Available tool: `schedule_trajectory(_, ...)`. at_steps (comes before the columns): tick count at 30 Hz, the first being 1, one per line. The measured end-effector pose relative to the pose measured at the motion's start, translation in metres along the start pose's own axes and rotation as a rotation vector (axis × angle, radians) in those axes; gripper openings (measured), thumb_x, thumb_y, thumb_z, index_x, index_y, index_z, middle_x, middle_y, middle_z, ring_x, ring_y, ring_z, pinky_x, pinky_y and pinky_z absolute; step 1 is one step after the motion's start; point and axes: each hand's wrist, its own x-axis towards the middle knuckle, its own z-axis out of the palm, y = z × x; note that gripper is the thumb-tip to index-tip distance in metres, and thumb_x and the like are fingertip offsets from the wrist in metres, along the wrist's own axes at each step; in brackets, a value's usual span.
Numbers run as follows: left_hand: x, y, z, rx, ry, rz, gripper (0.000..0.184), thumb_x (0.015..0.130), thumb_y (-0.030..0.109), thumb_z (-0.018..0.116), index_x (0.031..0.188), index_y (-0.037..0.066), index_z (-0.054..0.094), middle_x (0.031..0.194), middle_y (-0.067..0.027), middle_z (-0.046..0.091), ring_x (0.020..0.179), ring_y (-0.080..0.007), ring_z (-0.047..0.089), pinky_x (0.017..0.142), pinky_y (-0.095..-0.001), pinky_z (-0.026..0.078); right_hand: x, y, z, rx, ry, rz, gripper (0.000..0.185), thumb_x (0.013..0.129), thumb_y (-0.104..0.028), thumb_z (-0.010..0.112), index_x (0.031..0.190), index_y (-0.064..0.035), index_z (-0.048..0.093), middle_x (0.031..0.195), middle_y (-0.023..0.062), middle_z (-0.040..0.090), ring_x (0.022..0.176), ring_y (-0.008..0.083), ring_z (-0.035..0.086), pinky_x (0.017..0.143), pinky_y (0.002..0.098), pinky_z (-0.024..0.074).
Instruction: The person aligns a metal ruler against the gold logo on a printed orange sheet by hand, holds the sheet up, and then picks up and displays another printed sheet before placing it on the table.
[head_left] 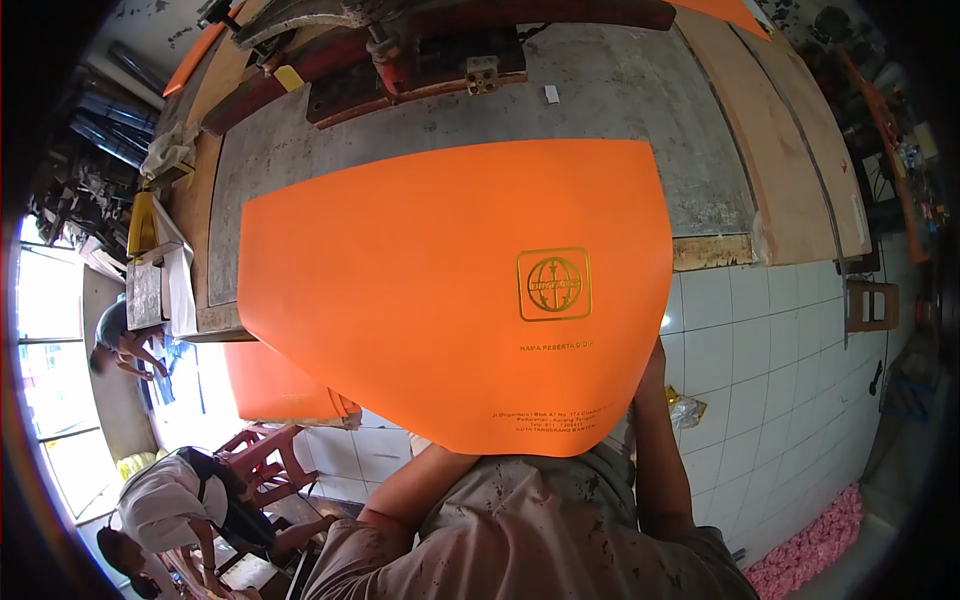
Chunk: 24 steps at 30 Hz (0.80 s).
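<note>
A large orange sheet (420, 270) is spread in front of me, bent at its sides, with its lower edge against my shirt. It bears a gold globe emblem in a square frame (554, 284), a line of gold print below it and several small lines near the bottom. My right hand (655, 368) shows only in part at the sheet's right edge; its fingers are behind the sheet. From the lower left my left forearm reaches under the sheet, which hides that hand completely. The sheet's upper part lies over the worn grey worktable (600, 100).
Heavy red and black press hardware (395, 65) spans the table's back. An orange stack (285, 385) sits below the table at left, near a red stool (265, 455). One person (180, 500) bends at lower left; another (125, 335) is farther back. White tiles (765, 350) cover the floor.
</note>
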Motion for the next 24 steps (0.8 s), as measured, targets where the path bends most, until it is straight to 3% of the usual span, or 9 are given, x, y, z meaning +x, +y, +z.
schedule_trajectory(5, -0.002, 0.000, 0.001, 0.005, -0.001, -0.003, 0.081, 0.087, 0.054, 0.066, 0.146, 0.003, 0.043, 0.149, -0.0157, 0.045, 0.134, -0.0323, 0.046, 0.110, -0.0488, 0.037, 0.000, 0.000, 0.001, -0.156, 0.032, -0.063, 0.032, 0.107, -0.027, 0.042, 0.120, -0.0035, 0.059, 0.114, 0.0086, 0.069, 0.102, 0.0184, 0.068, 0.085, 0.0333, 0.0568)
schedule_trajectory(14, -0.002, 0.002, -0.001, 0.002, -0.002, -0.002, 0.081, 0.088, 0.055, 0.065, 0.146, 0.004, 0.043, 0.149, -0.0157, 0.045, 0.134, -0.0323, 0.045, 0.111, -0.0488, 0.037, 0.003, 0.001, 0.002, 0.116, 0.041, 0.032, 0.031, 0.107, -0.028, 0.041, 0.118, -0.0046, 0.059, 0.109, 0.0077, 0.070, 0.096, 0.0179, 0.069, 0.082, 0.0319, 0.0576)
schedule_trajectory(24, -0.001, 0.002, -0.001, 0.006, 0.002, -0.003, 0.082, 0.088, 0.056, 0.064, 0.147, 0.004, 0.042, 0.150, -0.0157, 0.044, 0.135, -0.0323, 0.045, 0.111, -0.0488, 0.036, -0.003, -0.003, 0.016, 0.081, 0.039, 0.016, 0.033, 0.107, -0.027, 0.039, 0.123, -0.0044, 0.058, 0.116, 0.0077, 0.067, 0.103, 0.0186, 0.067, 0.086, 0.0329, 0.0562)
